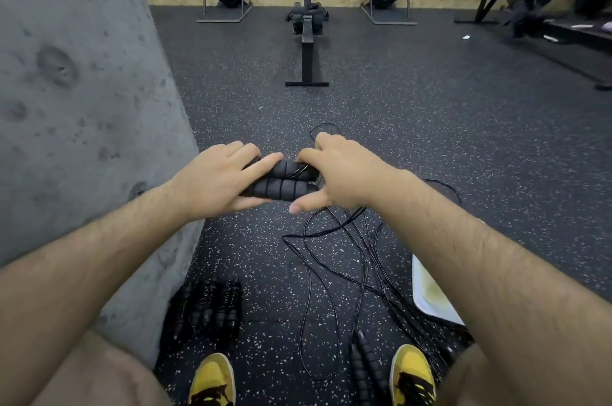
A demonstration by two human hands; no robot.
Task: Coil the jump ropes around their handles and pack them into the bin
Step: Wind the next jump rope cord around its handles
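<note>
Two black foam jump-rope handles (281,181) lie side by side in front of me, above the floor. My left hand (215,178) grips their left ends, thumb underneath and fingers over the top. My right hand (341,170) pinches the thin black rope (331,230) at the handles' right end; the rope trails down in loose loops onto the floor. Several coiled ropes (207,309) lie bundled on the floor at lower left. Another pair of loose handles (366,362) lies by my right shoe. A white bin (430,293) shows partly behind my right forearm.
A grey concrete pillar (82,107) stands close on my left. My yellow and black shoes (213,379) are at the bottom. Rowing machines (308,24) stand along the far plywood wall, with more equipment at the right. The floor is black speckled rubber.
</note>
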